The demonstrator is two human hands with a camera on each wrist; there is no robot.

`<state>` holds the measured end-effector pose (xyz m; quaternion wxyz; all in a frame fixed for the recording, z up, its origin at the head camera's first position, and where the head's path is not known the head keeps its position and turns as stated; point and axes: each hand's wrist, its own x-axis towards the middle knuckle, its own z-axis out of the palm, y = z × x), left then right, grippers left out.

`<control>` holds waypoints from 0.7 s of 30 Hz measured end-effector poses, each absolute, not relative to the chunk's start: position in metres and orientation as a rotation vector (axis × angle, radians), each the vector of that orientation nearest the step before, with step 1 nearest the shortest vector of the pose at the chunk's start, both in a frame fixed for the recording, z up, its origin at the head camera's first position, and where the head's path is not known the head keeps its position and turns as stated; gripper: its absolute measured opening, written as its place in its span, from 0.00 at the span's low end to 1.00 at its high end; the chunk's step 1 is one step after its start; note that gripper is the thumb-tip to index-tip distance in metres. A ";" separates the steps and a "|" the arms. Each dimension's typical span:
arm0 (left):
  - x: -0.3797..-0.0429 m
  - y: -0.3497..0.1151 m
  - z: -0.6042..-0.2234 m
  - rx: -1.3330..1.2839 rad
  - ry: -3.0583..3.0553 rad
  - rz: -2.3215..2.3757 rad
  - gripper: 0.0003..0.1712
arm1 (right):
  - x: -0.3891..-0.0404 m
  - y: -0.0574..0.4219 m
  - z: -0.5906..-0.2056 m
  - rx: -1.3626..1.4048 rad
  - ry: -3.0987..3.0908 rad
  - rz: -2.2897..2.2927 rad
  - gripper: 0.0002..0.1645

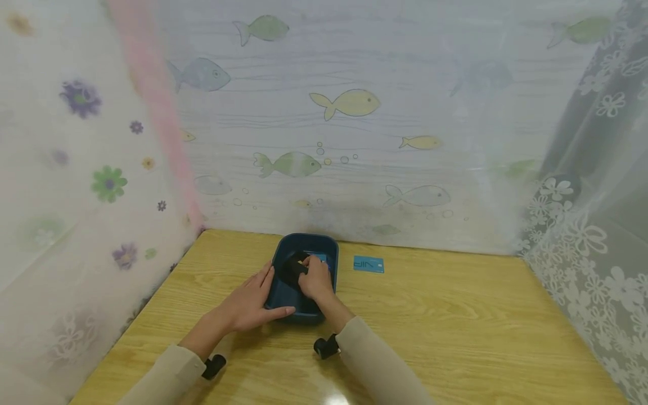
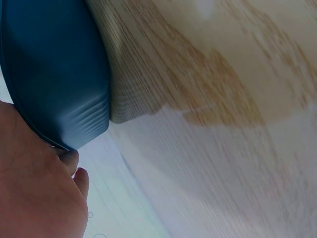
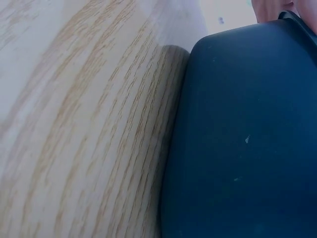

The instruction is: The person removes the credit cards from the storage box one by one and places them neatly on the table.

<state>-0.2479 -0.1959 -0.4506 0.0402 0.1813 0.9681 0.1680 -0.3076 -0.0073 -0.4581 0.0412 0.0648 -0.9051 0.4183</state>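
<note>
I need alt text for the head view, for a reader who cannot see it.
A person's left hand rests against the left side of a dark blue tray while the right hand grips a black object inside it. The tray stands on a wood-grain table, with a blue card to its right. Behind hangs a pale sheet printed with fish.

Black object (image 1: 289, 272): partly covered by the right hand (image 1: 316, 279); too dark to tell what it was.
Blue piece (image 1: 323, 258) in the bin (image 1: 307, 319): largely hidden behind the same hand.
Left hand (image 1: 249, 304): cut off by the left and bottom edges of the left wrist view.
Bin's ends: lost past the top edge there, past the right and bottom edges in the right wrist view.
Sleeves (image 1: 163, 372): both cut off at the head view's bottom.
Faded fish (image 1: 482, 77): too blurred to make out.
</note>
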 end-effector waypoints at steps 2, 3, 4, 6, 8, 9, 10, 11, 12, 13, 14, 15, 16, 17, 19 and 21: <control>-0.249 -0.196 -0.450 0.547 2.966 0.506 0.71 | -0.307 -0.007 -0.457 0.206 -2.752 1.289 0.14; -0.249 -0.196 -0.450 0.548 2.968 0.506 0.71 | -0.307 -0.006 -0.456 0.206 -2.740 1.291 0.14; -0.249 -0.196 -0.450 0.552 2.969 0.505 0.71 | -0.307 -0.006 -0.456 0.205 -2.733 1.295 0.14; -0.250 -0.196 -0.450 0.558 2.968 0.508 0.70 | -0.307 -0.006 -0.455 0.200 -2.720 1.303 0.14; -0.250 -0.196 -0.449 0.565 2.963 0.514 0.70 | -0.306 -0.006 -0.453 0.191 -2.709 1.319 0.14; -0.249 -0.196 -0.449 0.567 2.959 0.520 0.70 | -0.306 -0.006 -0.453 0.186 -2.704 1.324 0.14; -0.249 -0.195 -0.448 0.566 2.955 0.520 0.70 | -0.305 -0.005 -0.453 0.184 -2.698 1.334 0.14; -0.249 -0.195 -0.447 0.562 2.951 0.522 0.70 | -0.305 -0.005 -0.452 0.183 -2.692 1.340 0.14; -0.248 -0.195 -0.447 0.562 2.948 0.522 0.70 | -0.305 -0.005 -0.452 0.181 -2.688 1.346 0.14; -0.248 -0.195 -0.447 0.560 2.946 0.521 0.70 | -0.305 -0.005 -0.452 0.182 -2.682 1.355 0.14; -0.248 -0.195 -0.447 0.558 2.945 0.520 0.70 | -0.304 -0.005 -0.453 0.183 -2.676 1.362 0.13; -0.248 -0.195 -0.447 0.557 2.943 0.519 0.70 | -0.304 -0.005 -0.453 0.185 -2.671 1.366 0.13; -0.248 -0.195 -0.447 0.558 2.944 0.517 0.70 | -0.304 -0.006 -0.454 0.186 -2.668 1.373 0.13; -0.248 -0.195 -0.448 0.559 2.944 0.517 0.70 | -0.304 -0.006 -0.454 0.185 -2.665 1.381 0.13; -0.248 -0.196 -0.448 0.560 2.945 0.516 0.70 | -0.305 -0.006 -0.455 0.184 -2.658 1.389 0.12; -0.248 -0.196 -0.449 0.555 2.945 0.516 0.70 | -0.305 -0.006 -0.455 0.181 -2.654 1.395 0.12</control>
